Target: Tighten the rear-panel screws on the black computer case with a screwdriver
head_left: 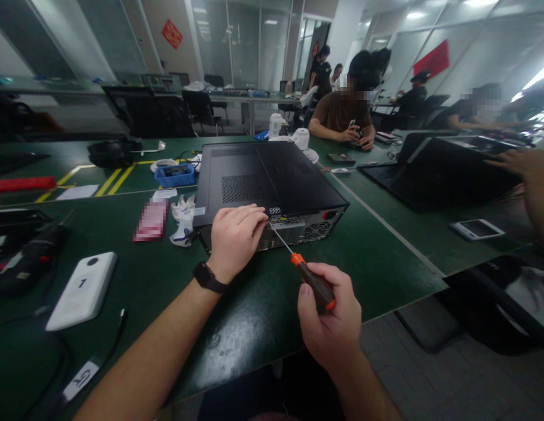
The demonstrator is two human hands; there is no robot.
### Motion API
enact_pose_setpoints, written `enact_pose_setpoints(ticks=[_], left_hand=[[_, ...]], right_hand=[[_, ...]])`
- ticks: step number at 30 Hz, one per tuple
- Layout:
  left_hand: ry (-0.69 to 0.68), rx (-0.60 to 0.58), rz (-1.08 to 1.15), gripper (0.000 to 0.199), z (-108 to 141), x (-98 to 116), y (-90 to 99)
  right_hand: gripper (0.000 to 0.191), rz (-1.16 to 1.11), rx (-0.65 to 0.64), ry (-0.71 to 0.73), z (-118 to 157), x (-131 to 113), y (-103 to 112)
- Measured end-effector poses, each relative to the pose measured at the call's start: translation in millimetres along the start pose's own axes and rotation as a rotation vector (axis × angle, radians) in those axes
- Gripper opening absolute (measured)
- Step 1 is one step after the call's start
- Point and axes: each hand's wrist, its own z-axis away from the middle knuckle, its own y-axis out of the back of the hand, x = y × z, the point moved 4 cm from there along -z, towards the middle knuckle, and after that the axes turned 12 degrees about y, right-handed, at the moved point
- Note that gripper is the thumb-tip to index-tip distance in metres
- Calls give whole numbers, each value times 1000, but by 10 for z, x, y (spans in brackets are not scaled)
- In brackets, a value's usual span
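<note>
A black desktop computer case (237, 166) lies flat on the green table, its back panel with fan grille and ports turned toward me. My right hand (333, 316) is wrapped around the brown and orange handle of a screwdriver (313, 280). The thin shaft points up and left, and its tip meets the top edge of the back panel. At that same edge rests my left hand (237, 240), thumb and fingertips pinched together beside the tip. Whatever lies between those fingertips is hidden. A dark watch is on my left wrist.
Left of the case are a work glove (183, 222), a blurred pink packet (151, 220) and a blue bin (174, 174). A white power bank (83, 291) and cables lie nearer me. Across the table sits a person (348, 111); another person's hand touches a black case (456, 166) at right.
</note>
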Motion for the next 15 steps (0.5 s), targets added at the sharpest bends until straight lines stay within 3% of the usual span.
enact_pose_setpoints(ticks=[15], left_hand=[[5,-30,-13,9,5,2,4]], right_hand=[[30,-13,-38,19,30,14,-3]])
